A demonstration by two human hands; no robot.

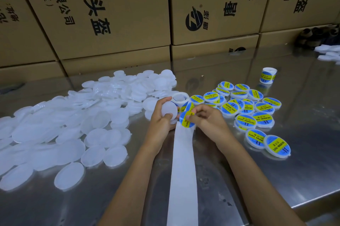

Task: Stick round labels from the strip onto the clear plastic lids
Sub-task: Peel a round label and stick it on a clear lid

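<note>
Left hand (161,117) grips a clear lid (168,109) (unlabelled); right hand (206,118) pinches a round label (186,120).

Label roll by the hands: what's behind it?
Behind the label roll lie clear lids, then the boxes. The left hand and its lid cover the roll's lower part.

Even, fairly bright light falls from above onto the steel table (276,179), whose surface mirrors the cardboard boxes (110,14) along its far edge and shows soft glare toward the right. Shadows are faint. Wide-angle distortion bends the box edges outward, and the picture's corners look slightly soft.
</note>
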